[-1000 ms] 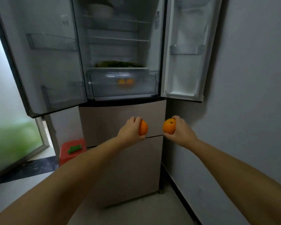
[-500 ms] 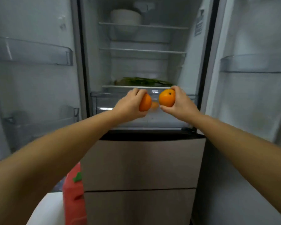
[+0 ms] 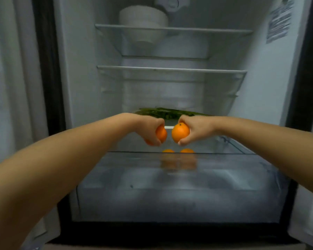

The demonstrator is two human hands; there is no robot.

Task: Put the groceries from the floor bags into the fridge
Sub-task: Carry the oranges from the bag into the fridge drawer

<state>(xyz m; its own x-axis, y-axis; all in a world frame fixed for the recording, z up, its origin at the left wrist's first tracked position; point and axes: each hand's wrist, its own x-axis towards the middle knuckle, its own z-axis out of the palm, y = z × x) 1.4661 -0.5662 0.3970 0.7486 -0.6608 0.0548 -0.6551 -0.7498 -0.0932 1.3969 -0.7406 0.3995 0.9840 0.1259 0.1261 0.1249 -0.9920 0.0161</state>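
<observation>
The fridge stands open in front of me. My left hand (image 3: pixel 150 128) is closed around an orange (image 3: pixel 161 134), and my right hand (image 3: pixel 195 128) grips a second orange (image 3: pixel 180 132). Both are held side by side, nearly touching, above the open top of the clear crisper drawer (image 3: pixel 179 192). Two more oranges (image 3: pixel 178 151) lie inside that drawer toward its back, just below my hands. Green leafy vegetables (image 3: pixel 168 112) rest on the shelf behind my hands.
A white bowl (image 3: pixel 143 17) sits on the top glass shelf (image 3: pixel 173 30). The middle shelf (image 3: pixel 172 71) holds nothing I can see. A label (image 3: pixel 278 20) is on the right inner wall. The door edges frame both sides.
I have stepped closer to the fridge. Both hands with their oranges rose from in front of the lower drawers and reached forward over the crisper drawer.
</observation>
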